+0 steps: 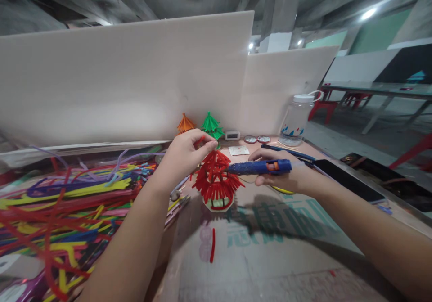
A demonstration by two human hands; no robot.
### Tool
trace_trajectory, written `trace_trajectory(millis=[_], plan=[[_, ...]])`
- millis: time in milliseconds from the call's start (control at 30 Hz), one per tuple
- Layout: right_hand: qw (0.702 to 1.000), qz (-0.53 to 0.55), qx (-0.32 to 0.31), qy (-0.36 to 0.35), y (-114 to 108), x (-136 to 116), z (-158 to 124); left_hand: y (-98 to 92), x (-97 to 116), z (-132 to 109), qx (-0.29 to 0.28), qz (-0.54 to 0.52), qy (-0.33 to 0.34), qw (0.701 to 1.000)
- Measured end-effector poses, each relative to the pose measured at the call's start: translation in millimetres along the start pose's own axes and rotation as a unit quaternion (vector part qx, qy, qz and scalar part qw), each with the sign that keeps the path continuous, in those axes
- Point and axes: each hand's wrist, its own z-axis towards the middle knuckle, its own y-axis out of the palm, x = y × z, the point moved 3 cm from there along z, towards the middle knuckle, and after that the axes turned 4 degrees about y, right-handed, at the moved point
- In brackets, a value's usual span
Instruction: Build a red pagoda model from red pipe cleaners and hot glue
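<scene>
A small red tiered pagoda [219, 187] of pipe cleaners stands upright on a pale base in front of me. My left hand [192, 151] is closed at its peak, thumb and fingers pinched, with a small red piece of pipe cleaner [201, 138] showing between the fingers. Whether those fingers also touch the peak is unclear. In my right hand [280, 171] is a blue glue gun [258, 167], its nozzle pointing left at the pagoda's upper roof. A short red pipe-cleaner strip [212, 245] lies on the board nearer to me.
Many coloured pipe cleaners [84, 203] are heaped at the left. Behind stand an orange roof model [185, 123], a green one [211, 124], a small digital display [232, 135] and a clear bottle [295, 119]. A black phone [347, 180] lies right; white panels [135, 81] rise behind.
</scene>
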Motion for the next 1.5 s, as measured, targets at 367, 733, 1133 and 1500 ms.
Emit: trace_trajectory(millis=[367,733,1133,1500], plan=[[1.0,0.003,0.009,0.001,-1.0,-1.9,-0.2,-0.4,1.4,0.1,-0.002,0.005,0.0,1.0],[1.0,0.026,0.004,0.001,0.1,-5.0,-1.0,-0.1,1.2,0.0,-0.002,0.003,-0.001,1.0],[1.0,0.016,0.009,0.017,-1.0,-3.7,-0.1,-0.5,1.6,0.1,-0.001,0.004,0.001,1.0],[0.999,0.003,-0.054,-0.004,-5.9,1.8,-3.5,0.5,1.0,0.9,-0.003,-0.001,-0.014,1.0]])
